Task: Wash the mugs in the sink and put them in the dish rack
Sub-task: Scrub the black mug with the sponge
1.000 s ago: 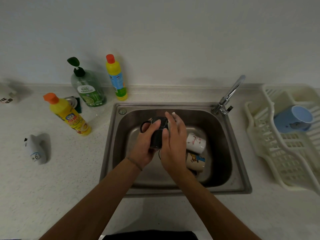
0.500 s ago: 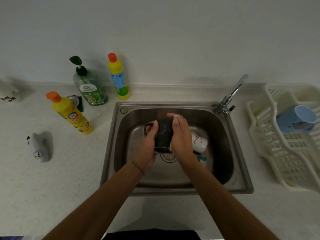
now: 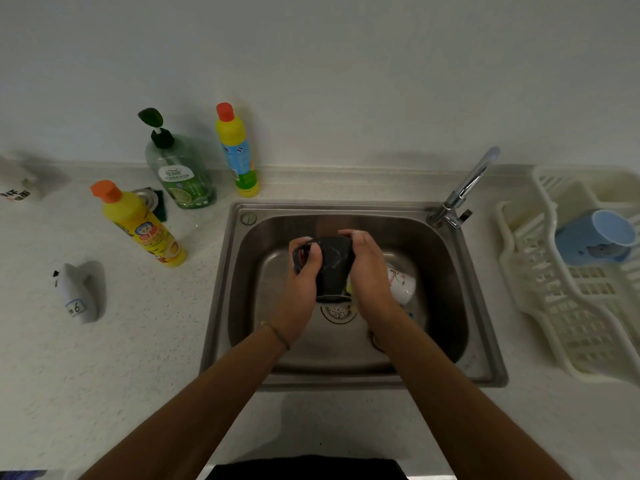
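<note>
Head view: black mug (image 3: 334,268) held above sink (image 3: 450,306) centre, mouth toward drain. Left hand (image 3: 303,292) fingers curled round handle side; right hand (image 3: 369,275) fingers curled round opposite side. White mug (image 3: 401,284) lying behind right hand. Blue mug (image 3: 595,237) in dish rack (image 3: 554,306), far edge.

Dim, even light is seen; edges are bowed by wide-angle distortion, and soft shadows are cast leftward.

Handwritten "6" on label of white holder (image 3: 80,295); bottle labels illegible.
</note>
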Demonstrator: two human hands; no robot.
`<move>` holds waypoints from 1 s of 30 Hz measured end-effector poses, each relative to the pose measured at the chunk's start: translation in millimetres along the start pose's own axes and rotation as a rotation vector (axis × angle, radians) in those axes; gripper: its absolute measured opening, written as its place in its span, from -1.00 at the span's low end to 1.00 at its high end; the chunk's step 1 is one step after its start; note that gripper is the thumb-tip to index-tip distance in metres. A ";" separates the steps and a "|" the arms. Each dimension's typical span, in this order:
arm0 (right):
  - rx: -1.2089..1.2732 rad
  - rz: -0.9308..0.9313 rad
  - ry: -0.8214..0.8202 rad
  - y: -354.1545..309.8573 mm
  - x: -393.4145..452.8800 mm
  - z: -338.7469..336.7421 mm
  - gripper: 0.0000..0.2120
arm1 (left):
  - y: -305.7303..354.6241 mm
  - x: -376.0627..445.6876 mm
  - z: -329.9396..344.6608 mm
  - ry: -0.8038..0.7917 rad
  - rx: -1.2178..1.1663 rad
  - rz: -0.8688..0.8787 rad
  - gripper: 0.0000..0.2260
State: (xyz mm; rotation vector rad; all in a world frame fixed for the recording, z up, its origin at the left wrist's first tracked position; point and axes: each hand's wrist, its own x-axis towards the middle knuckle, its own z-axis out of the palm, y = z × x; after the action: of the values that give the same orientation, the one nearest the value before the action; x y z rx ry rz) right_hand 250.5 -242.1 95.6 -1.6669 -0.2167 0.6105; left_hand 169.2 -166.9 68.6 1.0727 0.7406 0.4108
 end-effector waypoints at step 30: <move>-0.112 -0.071 -0.044 -13.4 -0.9 -5.8 -0.69 | 13.4 -9.3 7.9 0.010 -0.233 -0.236 -0.51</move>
State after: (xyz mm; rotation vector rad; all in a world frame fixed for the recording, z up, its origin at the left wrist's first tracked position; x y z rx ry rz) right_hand 255.3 -244.8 109.1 -1.7469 -0.3456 0.5908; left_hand 169.0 -172.0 86.0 0.7550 0.7968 0.2920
